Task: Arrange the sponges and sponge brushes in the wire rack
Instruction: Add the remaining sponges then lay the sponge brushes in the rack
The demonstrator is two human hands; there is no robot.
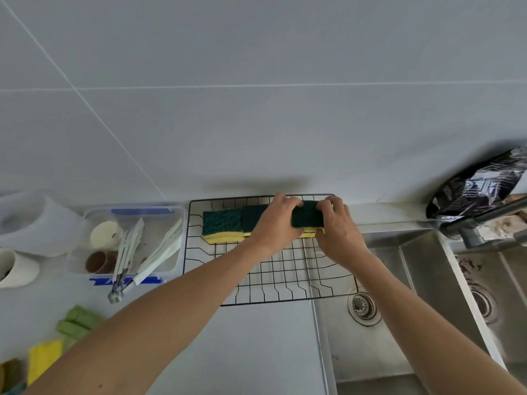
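Observation:
A black wire rack [285, 277] lies on the counter, its right part over the sink. Along its far edge sits a row of green-topped yellow sponges [222, 223]. My left hand [273, 223] and my right hand [336, 223] both grip the rightmost green sponge stack [307, 216], one on each end. Sponge brushes [128, 246] with white handles lie in a clear plastic box [176, 212] left of the rack. More green and yellow sponges [45, 357] lie at the lower left of the counter.
A steel sink [399, 323] with a drain [362, 306] lies to the right, a tap [484, 220] and a dark foil bag [482, 189] beyond it. A white cup [17, 269] and a plastic bag [31, 220] stand at the far left. A tiled wall is behind.

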